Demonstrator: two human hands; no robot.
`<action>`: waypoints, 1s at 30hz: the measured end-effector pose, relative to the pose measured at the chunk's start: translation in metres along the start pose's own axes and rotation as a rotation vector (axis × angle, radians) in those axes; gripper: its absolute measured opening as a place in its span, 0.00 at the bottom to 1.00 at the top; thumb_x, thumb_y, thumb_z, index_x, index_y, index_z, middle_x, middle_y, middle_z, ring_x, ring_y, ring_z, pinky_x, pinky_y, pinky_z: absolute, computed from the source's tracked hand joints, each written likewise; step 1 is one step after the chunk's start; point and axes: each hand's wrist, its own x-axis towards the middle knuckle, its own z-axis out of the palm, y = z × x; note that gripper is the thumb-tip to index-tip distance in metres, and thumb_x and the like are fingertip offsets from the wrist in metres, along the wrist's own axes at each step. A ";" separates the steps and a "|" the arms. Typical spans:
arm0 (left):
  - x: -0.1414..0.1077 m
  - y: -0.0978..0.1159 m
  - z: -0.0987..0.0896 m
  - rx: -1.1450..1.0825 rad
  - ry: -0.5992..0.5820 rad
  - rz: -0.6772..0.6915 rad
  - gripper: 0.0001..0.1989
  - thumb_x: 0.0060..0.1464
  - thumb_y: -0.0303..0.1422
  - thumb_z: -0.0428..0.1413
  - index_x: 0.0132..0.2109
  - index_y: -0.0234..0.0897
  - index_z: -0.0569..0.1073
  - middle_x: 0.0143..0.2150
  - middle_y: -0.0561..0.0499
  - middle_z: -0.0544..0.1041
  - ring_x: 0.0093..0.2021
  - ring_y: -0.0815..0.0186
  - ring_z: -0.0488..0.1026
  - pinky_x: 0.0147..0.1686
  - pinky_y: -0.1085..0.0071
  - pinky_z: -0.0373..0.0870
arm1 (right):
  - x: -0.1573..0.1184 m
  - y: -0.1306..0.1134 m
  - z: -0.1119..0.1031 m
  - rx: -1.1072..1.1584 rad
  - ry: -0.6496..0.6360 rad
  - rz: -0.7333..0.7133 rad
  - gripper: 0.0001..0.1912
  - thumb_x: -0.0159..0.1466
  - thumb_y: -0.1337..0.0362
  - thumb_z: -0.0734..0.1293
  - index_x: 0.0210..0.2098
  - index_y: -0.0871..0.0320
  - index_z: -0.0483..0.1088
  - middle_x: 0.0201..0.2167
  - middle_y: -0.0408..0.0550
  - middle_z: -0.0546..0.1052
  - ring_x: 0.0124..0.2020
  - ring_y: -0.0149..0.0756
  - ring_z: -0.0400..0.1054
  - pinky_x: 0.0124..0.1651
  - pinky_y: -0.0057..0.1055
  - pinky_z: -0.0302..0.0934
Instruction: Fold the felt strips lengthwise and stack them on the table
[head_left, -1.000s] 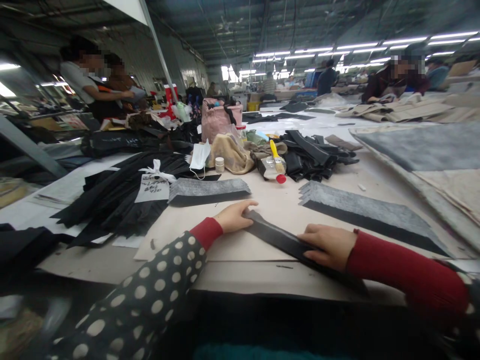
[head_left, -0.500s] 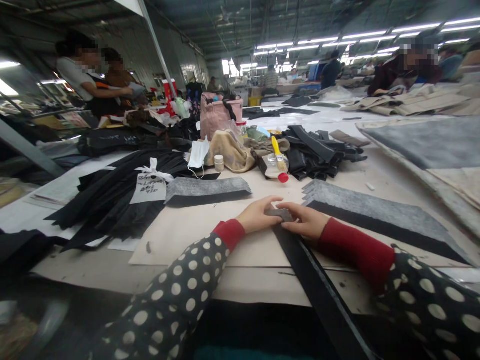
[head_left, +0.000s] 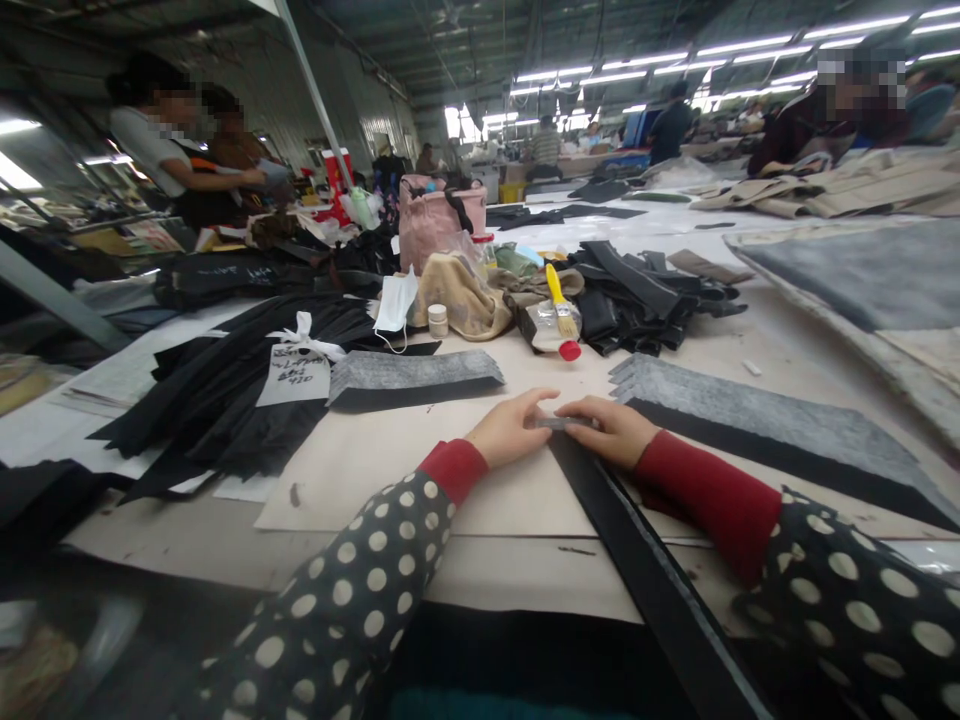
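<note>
A long black strip [head_left: 637, 560] with a pale line along one edge runs from between my hands down over the table's near edge. My left hand [head_left: 514, 428] grips the left corner of its far end between thumb and fingers. At the right corner, my right hand [head_left: 611, 428] pinches the same end, which shows a grey underside. Fanned strips with grey fuzzy backing [head_left: 757, 425] lie to the right of my right hand. Another fanned stack of grey-backed strips [head_left: 416, 380] rests beyond my left hand.
Black fabric pieces [head_left: 225, 400] with a handwritten tag [head_left: 296, 378] are piled at left. Beyond my hands are a yellow-handled brush [head_left: 559, 300], a small white jar [head_left: 438, 321], a face mask [head_left: 395, 302] and a pink bag [head_left: 442, 225]. Other people work farther back.
The strip's grey end has tipped from facing up to nearly edge-on between my fingers. Both hands stay close to the same place, and the view has shifted slightly.
</note>
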 end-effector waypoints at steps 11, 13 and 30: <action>-0.003 -0.003 -0.011 0.325 0.080 0.015 0.12 0.47 0.30 0.52 0.40 0.34 0.72 0.33 0.51 0.69 0.30 0.71 0.64 0.32 0.75 0.62 | 0.004 0.006 0.002 -0.037 -0.025 -0.044 0.13 0.52 0.69 0.61 0.37 0.60 0.70 0.32 0.47 0.70 0.35 0.32 0.63 0.39 0.28 0.57; -0.002 -0.003 -0.010 0.339 0.088 0.014 0.10 0.48 0.30 0.51 0.38 0.35 0.73 0.32 0.51 0.70 0.31 0.70 0.65 0.32 0.75 0.62 | 0.004 0.008 0.002 -0.047 -0.016 -0.063 0.14 0.52 0.69 0.61 0.37 0.59 0.71 0.31 0.47 0.70 0.34 0.32 0.63 0.38 0.29 0.58; 0.002 -0.007 -0.007 0.353 0.106 0.049 0.10 0.48 0.26 0.48 0.35 0.36 0.73 0.33 0.52 0.71 0.34 0.70 0.66 0.37 0.74 0.63 | 0.009 0.013 0.005 -0.017 -0.001 -0.043 0.13 0.50 0.71 0.61 0.35 0.60 0.71 0.30 0.47 0.71 0.31 0.31 0.63 0.34 0.27 0.58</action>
